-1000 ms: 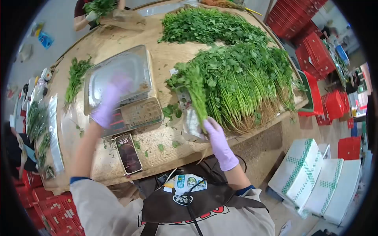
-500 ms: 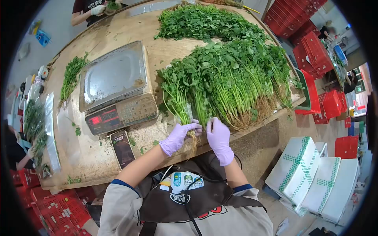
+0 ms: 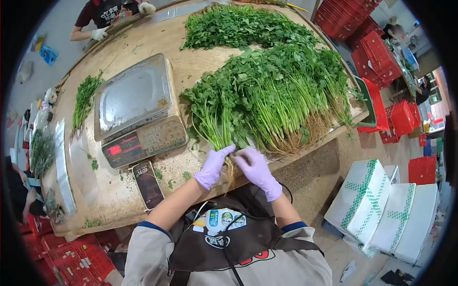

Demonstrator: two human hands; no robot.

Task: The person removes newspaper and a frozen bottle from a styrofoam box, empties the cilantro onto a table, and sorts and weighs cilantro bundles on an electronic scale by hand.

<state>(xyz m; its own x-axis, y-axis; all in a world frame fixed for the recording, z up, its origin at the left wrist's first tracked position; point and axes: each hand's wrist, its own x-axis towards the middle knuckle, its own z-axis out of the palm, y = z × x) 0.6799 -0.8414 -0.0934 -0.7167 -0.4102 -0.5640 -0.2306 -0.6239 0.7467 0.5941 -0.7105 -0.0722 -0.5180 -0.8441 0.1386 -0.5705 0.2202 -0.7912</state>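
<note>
My left hand (image 3: 213, 167), in a lilac glove, is closed around the lower stems of a coriander bunch (image 3: 217, 127). Pale roots stick out below its fingers, and the leaves lie up the table. My right hand (image 3: 257, 171), gloved the same way, is right beside it with fingers curled in against the root end. What its fingertips pinch is hidden. A large pile of coriander (image 3: 291, 100), roots toward me, lies just to the right and beyond. Left of my hands stand a digital scale (image 3: 138, 105) with a red display and a phone (image 3: 147, 185) lying face up.
Another row of coriander (image 3: 248, 26) lies at the far side, and a small bunch (image 3: 86, 100) left of the scale. A co-worker's gloved hand (image 3: 99, 33) is at the far edge. White foam boxes (image 3: 360, 195) and red crates (image 3: 377, 59) stand to the right.
My right hand has moved left and in against my left hand at the stems. The co-worker across the table has shifted, hands now apart. The view has shifted slightly.
</note>
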